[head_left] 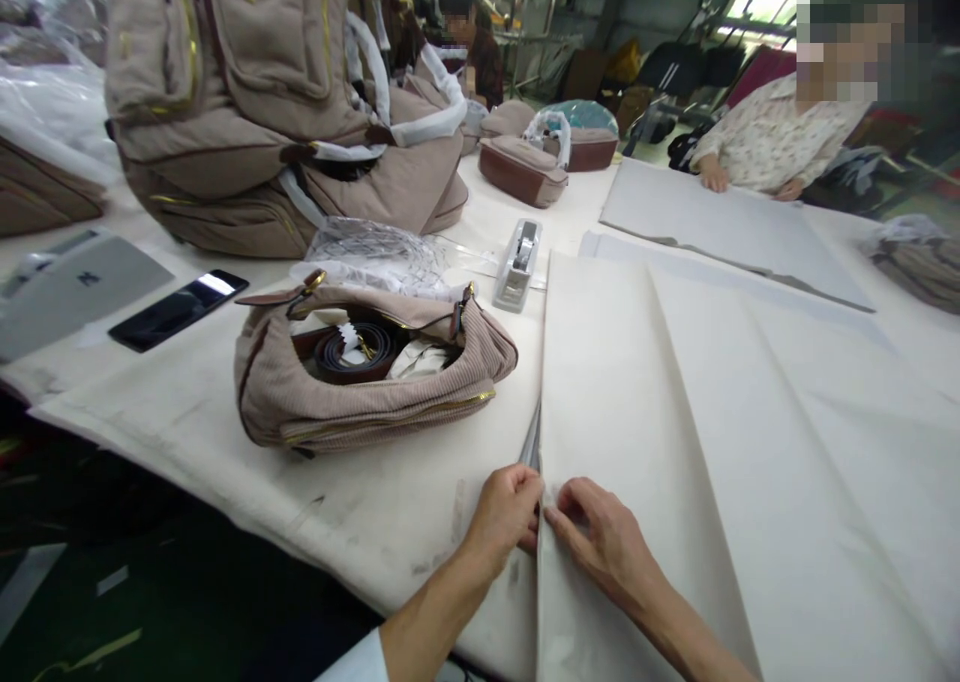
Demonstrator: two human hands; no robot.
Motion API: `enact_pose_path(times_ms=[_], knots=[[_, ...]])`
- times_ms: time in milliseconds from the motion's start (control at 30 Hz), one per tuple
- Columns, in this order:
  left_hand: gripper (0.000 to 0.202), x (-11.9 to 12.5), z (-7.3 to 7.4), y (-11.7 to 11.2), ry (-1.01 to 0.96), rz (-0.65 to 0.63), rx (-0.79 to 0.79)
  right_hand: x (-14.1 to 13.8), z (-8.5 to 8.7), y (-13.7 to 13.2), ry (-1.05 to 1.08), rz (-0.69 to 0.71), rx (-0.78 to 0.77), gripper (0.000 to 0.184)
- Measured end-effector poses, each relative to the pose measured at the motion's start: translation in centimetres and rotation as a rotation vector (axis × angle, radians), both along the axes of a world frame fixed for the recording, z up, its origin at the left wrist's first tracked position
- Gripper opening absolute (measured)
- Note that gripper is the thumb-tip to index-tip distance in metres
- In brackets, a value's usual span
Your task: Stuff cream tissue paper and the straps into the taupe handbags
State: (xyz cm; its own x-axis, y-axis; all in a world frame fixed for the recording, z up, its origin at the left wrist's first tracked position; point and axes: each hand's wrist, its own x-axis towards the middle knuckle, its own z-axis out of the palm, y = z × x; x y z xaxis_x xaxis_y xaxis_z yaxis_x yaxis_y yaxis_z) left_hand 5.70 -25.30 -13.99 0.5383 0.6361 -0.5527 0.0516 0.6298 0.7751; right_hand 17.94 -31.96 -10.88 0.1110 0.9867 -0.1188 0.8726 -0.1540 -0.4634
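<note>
My left hand (501, 514) pinches the left edge of a large white sheet (615, 382), paper or cloth, that lies with long creases on the table. Just across that edge is my right hand (609, 542), its thumb and curled fingers closed at the same margin. Beyond my left fingertips a narrow grey strip (532, 442) shows along the edge; I cannot tell what it is. To the left sits a ribbed beige handbag (375, 402), its top open, with a coiled strap (360, 347) inside.
A tape dispenser (519, 267) stands past the handbag, and a phone (180, 310) lies farther left. Large beige bags (285, 142) are piled behind. Across the table a person (780, 132) rests both hands by a grey panel (720, 222). The table edge (247, 527) drops off at front left.
</note>
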Motion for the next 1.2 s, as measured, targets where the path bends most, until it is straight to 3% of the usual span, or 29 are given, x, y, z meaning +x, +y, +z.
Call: enact_pose_path(times_ms=[400,733,1000,1200], knots=[[0.035,0.3,1.0,0.8,-0.058,-0.054,-0.088,0.8,0.1,-0.6,0.197,-0.062,0.016,0.020],[0.034,0.4,1.8,1.2,-0.061,-0.137,-0.107,1.0,0.4,-0.2,0.277,-0.128,0.025,0.033],[0.021,1.4,1.1,0.7,0.025,-0.116,0.043,0.8,-0.3,-0.1,0.220,-0.152,0.038,0.028],[0.010,1.9,0.6,0.2,0.159,-0.078,0.197,2.2,0.5,-0.5,0.545,-0.150,0.019,0.031]])
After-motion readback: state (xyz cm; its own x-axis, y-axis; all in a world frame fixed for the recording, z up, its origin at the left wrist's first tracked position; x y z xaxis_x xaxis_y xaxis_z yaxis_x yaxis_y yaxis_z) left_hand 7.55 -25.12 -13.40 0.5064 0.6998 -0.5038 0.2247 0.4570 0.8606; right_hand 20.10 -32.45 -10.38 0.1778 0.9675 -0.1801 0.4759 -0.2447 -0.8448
